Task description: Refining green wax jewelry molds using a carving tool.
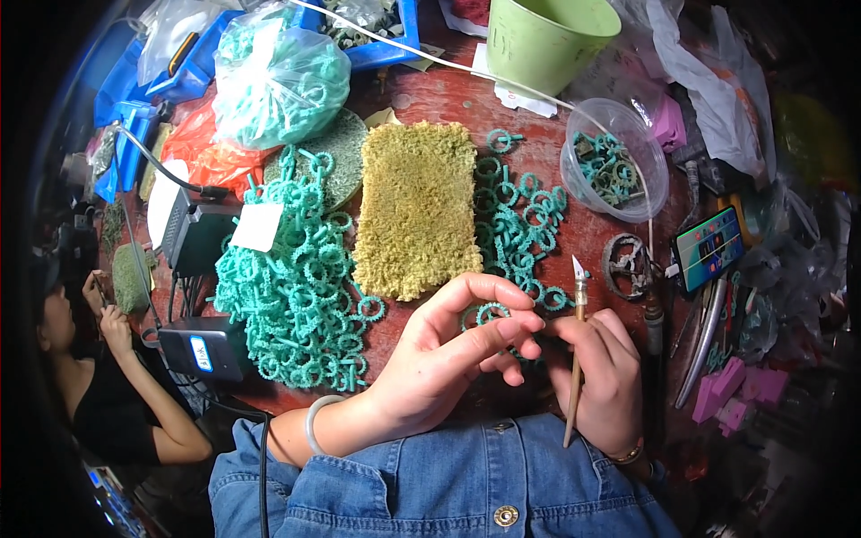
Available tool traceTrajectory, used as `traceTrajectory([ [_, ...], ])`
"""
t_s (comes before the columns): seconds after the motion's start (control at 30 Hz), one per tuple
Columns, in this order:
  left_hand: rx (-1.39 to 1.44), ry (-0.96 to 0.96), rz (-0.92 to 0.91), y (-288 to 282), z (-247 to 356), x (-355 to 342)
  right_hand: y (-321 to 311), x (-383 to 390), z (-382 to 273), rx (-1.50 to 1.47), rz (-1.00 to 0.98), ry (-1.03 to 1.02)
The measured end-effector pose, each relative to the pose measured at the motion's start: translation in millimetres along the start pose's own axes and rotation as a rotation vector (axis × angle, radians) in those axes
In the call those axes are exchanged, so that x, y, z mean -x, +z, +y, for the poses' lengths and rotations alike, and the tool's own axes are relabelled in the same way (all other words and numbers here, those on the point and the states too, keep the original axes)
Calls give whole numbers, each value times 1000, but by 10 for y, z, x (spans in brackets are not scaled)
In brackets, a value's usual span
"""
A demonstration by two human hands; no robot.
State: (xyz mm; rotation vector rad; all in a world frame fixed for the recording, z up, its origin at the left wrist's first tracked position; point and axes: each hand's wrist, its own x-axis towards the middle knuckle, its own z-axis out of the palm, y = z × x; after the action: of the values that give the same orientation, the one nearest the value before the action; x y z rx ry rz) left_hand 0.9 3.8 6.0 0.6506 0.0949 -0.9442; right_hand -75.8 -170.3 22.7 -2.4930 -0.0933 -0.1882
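My right hand (pixel 605 372) is closed around a craft knife (pixel 572 394) with a slim brass-coloured handle; its blade points up and away from me. My left hand (pixel 448 345) is beside it, thumb and fingertips drawn together close to the right fingertips; whatever they pinch is too small or hidden to tell. A teal ridged ring (pixel 491 312) shows in the gap between left thumb and forefinger; I cannot tell if it is held or lying behind. Beyond the hands is a yellow-green fibrous pad (pixel 417 211), with a pile of teal rings (pixel 296 296) to its left and a smaller heap (pixel 520 224) to its right.
A clear tub (pixel 574 184) of teal and dark pieces and a light green bucket (pixel 547 40) stand at the far right, near a lit phone (pixel 708 248). Far left are a bag of teal rings (pixel 278 85) and blue bins (pixel 134 148). A co-worker (pixel 108 377) sits left.
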Motion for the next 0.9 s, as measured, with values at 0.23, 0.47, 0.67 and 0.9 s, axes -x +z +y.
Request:
traceTrajectory([
  [0.23, -82, 22, -10, -25, -2, 2, -28, 4, -56, -74, 194, 38],
  [0.47, -214, -167, -132, 10, -11, -22, -46, 57, 8, -199, 351, -258],
  [0.67, -295, -157, -199, 12, 16, -19, -13, 49, 12, -204, 332, -235],
  [0.9, -78, -138, -194, 12, -2, -36, -21, 70, -4, -271, 346, -227],
])
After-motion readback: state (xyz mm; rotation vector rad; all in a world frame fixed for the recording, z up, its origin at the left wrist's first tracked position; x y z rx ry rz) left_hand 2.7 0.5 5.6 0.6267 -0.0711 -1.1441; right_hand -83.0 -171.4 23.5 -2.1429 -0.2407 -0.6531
